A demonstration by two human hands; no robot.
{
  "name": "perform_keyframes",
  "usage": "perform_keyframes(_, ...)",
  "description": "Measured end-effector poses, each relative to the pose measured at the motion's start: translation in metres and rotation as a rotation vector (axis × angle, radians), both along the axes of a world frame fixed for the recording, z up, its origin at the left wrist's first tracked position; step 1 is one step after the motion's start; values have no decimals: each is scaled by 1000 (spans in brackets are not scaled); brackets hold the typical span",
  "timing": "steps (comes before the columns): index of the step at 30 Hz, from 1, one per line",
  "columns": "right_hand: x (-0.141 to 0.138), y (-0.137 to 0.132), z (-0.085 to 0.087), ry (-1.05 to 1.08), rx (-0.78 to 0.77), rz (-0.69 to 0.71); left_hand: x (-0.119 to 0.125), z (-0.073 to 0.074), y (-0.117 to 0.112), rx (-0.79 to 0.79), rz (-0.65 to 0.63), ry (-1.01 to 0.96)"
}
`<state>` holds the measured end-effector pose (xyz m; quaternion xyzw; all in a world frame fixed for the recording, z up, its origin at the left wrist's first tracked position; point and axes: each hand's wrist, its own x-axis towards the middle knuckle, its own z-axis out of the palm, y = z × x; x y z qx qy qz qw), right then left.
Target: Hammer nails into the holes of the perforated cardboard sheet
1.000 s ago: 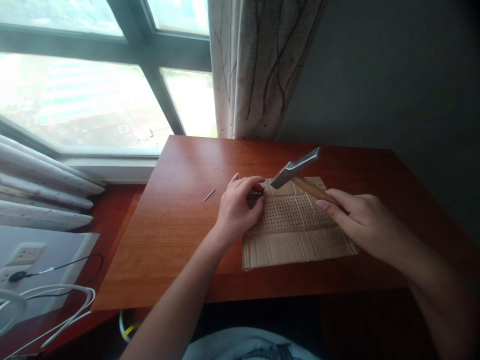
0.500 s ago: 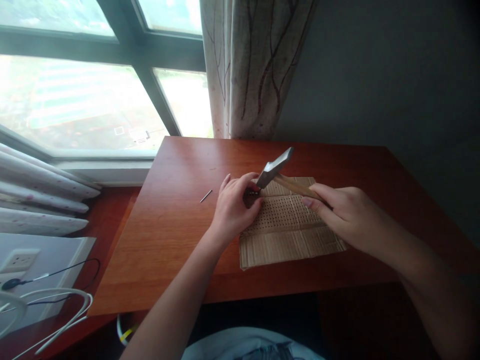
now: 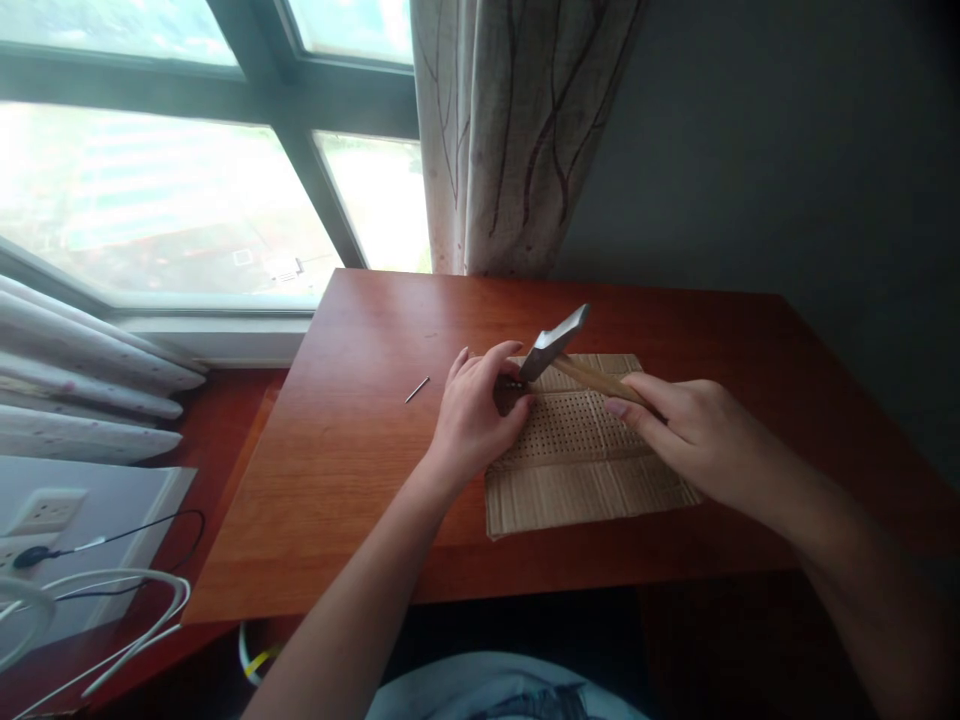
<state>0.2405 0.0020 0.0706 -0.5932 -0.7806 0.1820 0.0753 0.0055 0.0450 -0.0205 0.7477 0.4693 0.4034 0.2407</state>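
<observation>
My right hand (image 3: 682,425) is closed around the wooden handle of a hammer (image 3: 553,342). The hammer's metal head is tilted over the upper left part of a corrugated cardboard sheet (image 3: 555,500), close to my left fingers. Rows of small holes cover the sheet's middle band. My left hand (image 3: 480,405) rests at the sheet's left edge, thumb and forefinger apart in a curve. Small dark points show between them, too small to make out. Left of that hand a loose nail (image 3: 417,389) lies on the table.
The sheet lies on a reddish wooden table (image 3: 352,490). Beyond it are a window (image 3: 180,200), a patterned curtain (image 3: 517,140) and a dark wall (image 3: 750,150). At the lower left are a wall socket (image 3: 49,512) and white cables (image 3: 161,620).
The view has shifted slightly. The hammer head sits at a slightly flatter tilt, its upper end a little lower. Both hands stay in about the same places.
</observation>
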Motion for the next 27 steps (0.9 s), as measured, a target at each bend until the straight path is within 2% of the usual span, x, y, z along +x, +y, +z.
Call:
perform_keyframes(12, -1, -2, -4, -20, 0, -6, 0, 3, -1, -9, 3, -7)
perform_keyframes(20, 9, -6, 5, 124, 24, -61, 0, 3, -2, -14, -7, -15)
perform_keyframes(27, 8, -9, -6, 61, 5, -11, 0, 1, -3, -13, 10, 4)
